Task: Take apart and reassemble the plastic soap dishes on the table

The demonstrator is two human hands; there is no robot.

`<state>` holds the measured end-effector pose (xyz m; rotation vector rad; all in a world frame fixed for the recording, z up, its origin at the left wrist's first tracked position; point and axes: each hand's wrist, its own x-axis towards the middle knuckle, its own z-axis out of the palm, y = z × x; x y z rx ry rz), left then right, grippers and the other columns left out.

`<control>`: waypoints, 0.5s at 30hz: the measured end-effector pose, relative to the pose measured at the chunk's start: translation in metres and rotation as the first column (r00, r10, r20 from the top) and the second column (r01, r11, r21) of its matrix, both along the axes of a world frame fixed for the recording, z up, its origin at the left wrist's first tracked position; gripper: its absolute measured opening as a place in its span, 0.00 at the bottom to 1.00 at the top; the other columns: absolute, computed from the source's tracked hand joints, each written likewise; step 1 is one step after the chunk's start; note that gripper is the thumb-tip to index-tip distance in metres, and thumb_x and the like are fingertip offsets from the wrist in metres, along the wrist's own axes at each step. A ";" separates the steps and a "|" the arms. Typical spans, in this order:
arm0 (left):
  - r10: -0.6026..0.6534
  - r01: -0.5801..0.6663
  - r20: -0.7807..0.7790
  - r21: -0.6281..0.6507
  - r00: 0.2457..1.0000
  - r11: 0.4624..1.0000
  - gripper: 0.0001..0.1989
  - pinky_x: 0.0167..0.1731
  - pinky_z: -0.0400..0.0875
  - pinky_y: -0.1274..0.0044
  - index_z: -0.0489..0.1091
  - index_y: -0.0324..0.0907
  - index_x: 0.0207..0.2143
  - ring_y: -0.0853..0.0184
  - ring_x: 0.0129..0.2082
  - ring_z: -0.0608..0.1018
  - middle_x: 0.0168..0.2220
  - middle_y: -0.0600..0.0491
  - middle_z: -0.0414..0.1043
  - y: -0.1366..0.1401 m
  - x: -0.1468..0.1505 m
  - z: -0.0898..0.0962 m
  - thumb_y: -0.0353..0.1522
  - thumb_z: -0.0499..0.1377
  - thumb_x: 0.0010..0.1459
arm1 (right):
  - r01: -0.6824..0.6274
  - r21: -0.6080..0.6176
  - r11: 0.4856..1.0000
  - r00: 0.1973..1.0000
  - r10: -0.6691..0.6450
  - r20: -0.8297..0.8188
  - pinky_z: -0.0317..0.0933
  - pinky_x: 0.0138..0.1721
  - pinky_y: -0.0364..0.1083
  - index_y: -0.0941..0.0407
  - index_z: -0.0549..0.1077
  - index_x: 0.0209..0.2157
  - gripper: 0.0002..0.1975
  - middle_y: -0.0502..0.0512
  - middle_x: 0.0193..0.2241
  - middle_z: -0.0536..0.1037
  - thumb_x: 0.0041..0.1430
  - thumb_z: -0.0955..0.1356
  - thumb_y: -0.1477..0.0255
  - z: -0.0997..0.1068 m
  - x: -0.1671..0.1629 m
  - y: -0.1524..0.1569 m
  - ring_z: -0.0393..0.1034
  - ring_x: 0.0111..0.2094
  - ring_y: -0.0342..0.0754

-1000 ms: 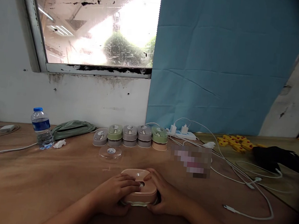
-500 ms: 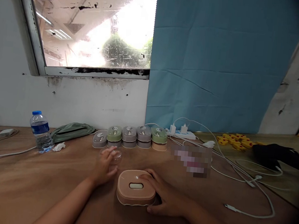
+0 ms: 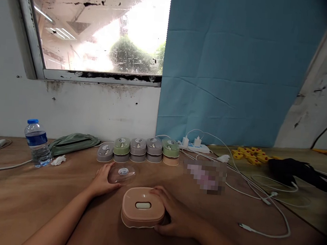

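Observation:
On the table in front of me lies a peach-coloured rounded plastic box [image 3: 144,198] with an oval slot in its top and a wavy lower rim. My right hand [image 3: 176,215] grips its right end, fingers over the top edge and thumb low on the near side. Beyond the box is a clear plastic cover [image 3: 130,173] bearing a round white label. At the cover's left edge rests my left hand [image 3: 101,181], fingers and thumb apart; whether it touches the cover I cannot tell.
Several small grey, green and peach boxes [image 3: 138,146] line the back, most stacked in twos. A water bottle [image 3: 38,144] and green pouch [image 3: 74,143] stand left. To the right are a power strip [image 3: 204,148], white cables [image 3: 257,231], yellow pieces [image 3: 249,154] and a black strap [image 3: 291,168].
My left hand has drawn back leftward off the clear cover, uncovering its label. My right hand stays on the peach box. The whole view has shifted slightly.

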<state>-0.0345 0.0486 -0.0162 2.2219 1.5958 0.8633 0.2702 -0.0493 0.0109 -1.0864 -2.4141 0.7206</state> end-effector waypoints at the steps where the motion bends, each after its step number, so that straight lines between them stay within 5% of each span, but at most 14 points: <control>1: 0.017 -0.017 0.032 -0.009 0.999 1.000 0.43 0.51 0.55 0.62 0.53 0.41 0.55 0.53 0.52 0.62 0.51 0.44 0.59 0.000 0.001 -0.001 0.46 0.62 0.37 | -0.001 0.006 1.000 1.000 0.001 -0.011 0.47 0.55 0.50 0.54 0.51 0.56 0.41 0.59 0.55 0.53 0.40 0.70 0.67 0.000 0.000 0.000 0.50 0.56 0.55; 5: 0.065 -0.063 0.293 -0.015 0.954 0.998 0.39 0.49 0.59 0.65 0.54 0.41 0.50 0.56 0.50 0.65 0.48 0.44 0.61 -0.008 0.015 0.000 0.45 0.63 0.36 | 0.005 0.053 0.999 0.998 -0.001 -0.061 0.46 0.56 0.52 0.54 0.50 0.56 0.41 0.60 0.55 0.55 0.41 0.70 0.68 -0.001 0.001 0.000 0.49 0.56 0.55; 9: -0.116 0.106 0.539 0.049 0.834 0.993 0.33 0.47 0.62 0.70 0.51 0.44 0.49 0.60 0.49 0.66 0.49 0.46 0.59 -0.037 0.041 0.013 0.44 0.61 0.43 | 0.085 0.053 0.995 0.992 -0.079 -0.098 0.44 0.56 0.55 0.56 0.43 0.58 0.45 0.63 0.57 0.50 0.41 0.70 0.65 -0.004 0.004 0.003 0.45 0.58 0.57; 15: -0.341 0.361 0.371 0.015 0.864 0.932 0.39 0.52 0.57 0.67 0.47 0.45 0.51 0.58 0.52 0.62 0.50 0.46 0.55 -0.070 0.062 0.016 0.40 0.64 0.39 | 0.171 0.089 0.981 0.960 -0.146 -0.240 0.43 0.57 0.56 0.56 0.33 0.58 0.49 0.66 0.58 0.44 0.45 0.69 0.60 -0.010 0.007 0.008 0.41 0.59 0.57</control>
